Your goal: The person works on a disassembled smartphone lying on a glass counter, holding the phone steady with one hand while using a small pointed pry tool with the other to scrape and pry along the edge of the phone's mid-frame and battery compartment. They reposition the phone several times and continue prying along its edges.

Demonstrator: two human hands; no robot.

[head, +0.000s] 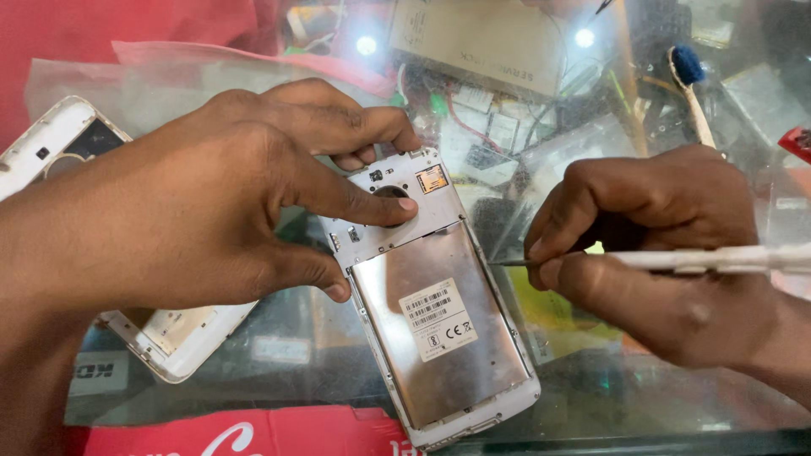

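Head view: an opened smartphone (pixel 439 304), back cover off, lies on the glass counter (pixel 634 397), its long axis running from upper left toward the near edge. Left hand (pixel 211 194) pins its top, thumb on the camera ring. Right hand (pixel 650 245) pinches a white pry tool (pixel 676 259), tip touching the phone's right edge.

An opened phone (pixel 439 304) lies mid-bench (pixel 608 397); a back cover (pixel 169 338) lies to its left, a brush (pixel 691 84) toward the far right corner.
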